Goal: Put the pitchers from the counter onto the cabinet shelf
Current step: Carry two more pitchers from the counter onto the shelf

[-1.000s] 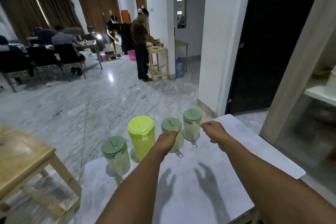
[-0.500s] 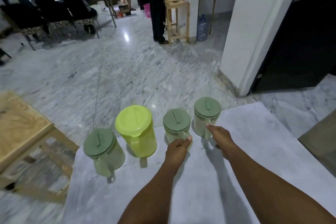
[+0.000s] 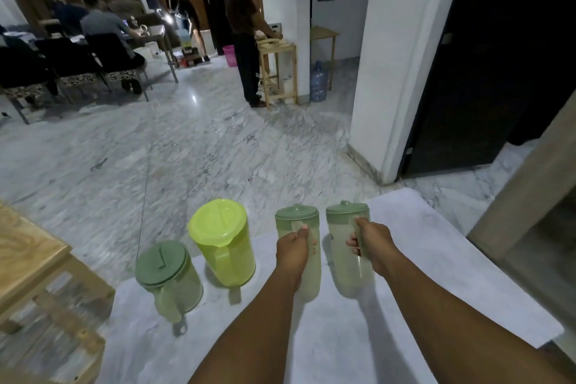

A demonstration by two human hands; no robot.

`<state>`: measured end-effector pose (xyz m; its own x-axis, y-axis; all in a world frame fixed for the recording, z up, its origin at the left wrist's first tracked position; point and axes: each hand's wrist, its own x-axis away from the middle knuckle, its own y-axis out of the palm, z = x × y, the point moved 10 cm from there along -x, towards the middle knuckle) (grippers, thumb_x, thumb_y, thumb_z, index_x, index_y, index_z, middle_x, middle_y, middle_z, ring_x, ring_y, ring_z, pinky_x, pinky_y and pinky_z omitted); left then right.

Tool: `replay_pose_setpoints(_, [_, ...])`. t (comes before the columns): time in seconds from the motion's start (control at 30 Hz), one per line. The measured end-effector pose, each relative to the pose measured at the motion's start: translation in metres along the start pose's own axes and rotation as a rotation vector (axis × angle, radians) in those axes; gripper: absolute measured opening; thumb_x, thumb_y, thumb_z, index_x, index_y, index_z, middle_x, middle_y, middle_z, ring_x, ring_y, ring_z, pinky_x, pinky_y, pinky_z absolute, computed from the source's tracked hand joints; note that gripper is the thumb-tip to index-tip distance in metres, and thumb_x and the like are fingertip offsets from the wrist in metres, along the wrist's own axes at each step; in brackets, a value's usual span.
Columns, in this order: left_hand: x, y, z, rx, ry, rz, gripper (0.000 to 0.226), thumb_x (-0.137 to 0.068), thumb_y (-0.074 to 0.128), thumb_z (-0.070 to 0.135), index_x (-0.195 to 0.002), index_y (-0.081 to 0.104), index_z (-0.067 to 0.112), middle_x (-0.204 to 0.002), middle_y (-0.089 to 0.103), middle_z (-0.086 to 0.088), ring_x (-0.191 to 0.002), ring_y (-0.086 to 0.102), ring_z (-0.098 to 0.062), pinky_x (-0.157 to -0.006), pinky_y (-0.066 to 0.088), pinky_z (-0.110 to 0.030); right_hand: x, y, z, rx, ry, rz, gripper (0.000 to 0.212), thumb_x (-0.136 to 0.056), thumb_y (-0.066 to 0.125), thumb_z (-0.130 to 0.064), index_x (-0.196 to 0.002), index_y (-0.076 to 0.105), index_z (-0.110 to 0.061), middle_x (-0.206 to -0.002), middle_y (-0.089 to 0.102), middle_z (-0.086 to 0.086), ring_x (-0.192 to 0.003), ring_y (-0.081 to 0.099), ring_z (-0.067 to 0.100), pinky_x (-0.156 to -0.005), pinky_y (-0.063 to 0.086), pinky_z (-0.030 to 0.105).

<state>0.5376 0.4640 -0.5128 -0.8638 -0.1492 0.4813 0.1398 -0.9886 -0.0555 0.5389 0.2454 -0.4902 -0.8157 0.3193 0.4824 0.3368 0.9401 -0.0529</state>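
Several pitchers are over the white counter (image 3: 436,259). My left hand (image 3: 294,252) is shut on the handle of a pale green pitcher (image 3: 300,218), which is tilted and raised off the counter. My right hand (image 3: 371,243) grips the handle of a second pale green pitcher (image 3: 346,259), also lifted and tilted. A yellow-green pitcher (image 3: 223,243) stands upright left of them. Another pale green pitcher (image 3: 170,277) with a dark green lid stands nearest the counter's left edge.
The cabinet's beige frame (image 3: 526,196) rises at the right edge. A wooden table (image 3: 28,259) stands at the left. Beyond lie marble floor, a white pillar (image 3: 392,72), a dark doorway and people at the far end of the room.
Both hands closed on the handles of the two right-hand pitchers and lifted them off the counter, tilting them. The head view also rose to show more of the room.
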Motion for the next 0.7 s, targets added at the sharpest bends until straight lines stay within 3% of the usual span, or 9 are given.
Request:
replay_pose_setpoints(0.1, [0.046, 0.017, 0.027, -0.034, 0.048, -0.106, 0.039, -0.090, 0.063, 0.050, -0.081, 0.078, 0.016, -0.091, 0.080, -0.008, -0.093, 0.074, -0.030, -0.094, 0.057, -0.048, 0.045, -0.038, -0.017, -0.019, -0.062, 0.066, 0.024, -0.097, 0.053, -0.026, -0.086, 0.061, -0.006, -0.078, 0.062, 0.012, -0.071, 0.066, 0.026, -0.064, 0.047, 0.036])
replay_pose_setpoints(0.23, [0.126, 0.050, 0.058, -0.070, 0.155, -0.268, 0.037, -0.095, 0.058, 0.048, -0.088, 0.073, 0.015, -0.095, 0.078, -0.004, -0.093, 0.074, -0.025, -0.082, 0.056, -0.036, 0.123, -0.104, -0.040, -0.061, -0.170, 0.184, 0.025, -0.098, 0.052, -0.029, -0.084, 0.060, -0.009, -0.080, 0.064, 0.010, -0.077, 0.068, 0.026, -0.073, 0.046, 0.037])
replay_pose_setpoints(0.4, [0.242, 0.101, 0.080, -0.103, 0.294, -0.479, 0.036, -0.096, 0.056, 0.048, -0.088, 0.073, 0.018, -0.099, 0.077, -0.005, -0.096, 0.073, -0.026, -0.091, 0.058, -0.042, 0.236, -0.209, -0.049, -0.124, -0.282, 0.374, 0.030, -0.096, 0.057, -0.036, -0.087, 0.065, -0.009, -0.078, 0.069, 0.010, -0.078, 0.073, 0.026, -0.072, 0.048, 0.036])
replay_pose_setpoints(0.53, [0.341, 0.157, 0.089, -0.120, 0.370, -0.638, 0.034, -0.097, 0.055, 0.047, -0.092, 0.070, 0.018, -0.098, 0.076, -0.003, -0.091, 0.072, -0.022, -0.076, 0.054, -0.033, 0.333, -0.303, -0.046, -0.187, -0.332, 0.514, 0.028, -0.096, 0.058, -0.036, -0.092, 0.065, -0.009, -0.082, 0.072, 0.009, -0.080, 0.073, 0.026, -0.072, 0.050, 0.037])
replay_pose_setpoints(0.7, [0.478, 0.249, 0.080, -0.173, 0.465, -0.861, 0.036, -0.093, 0.058, 0.054, -0.091, 0.072, 0.020, -0.106, 0.076, -0.005, -0.101, 0.071, -0.025, -0.096, 0.055, -0.043, 0.463, -0.430, -0.031, -0.246, -0.424, 0.729, 0.026, -0.099, 0.056, -0.030, -0.088, 0.064, -0.008, -0.074, 0.067, 0.009, -0.072, 0.068, 0.024, -0.065, 0.050, 0.032])
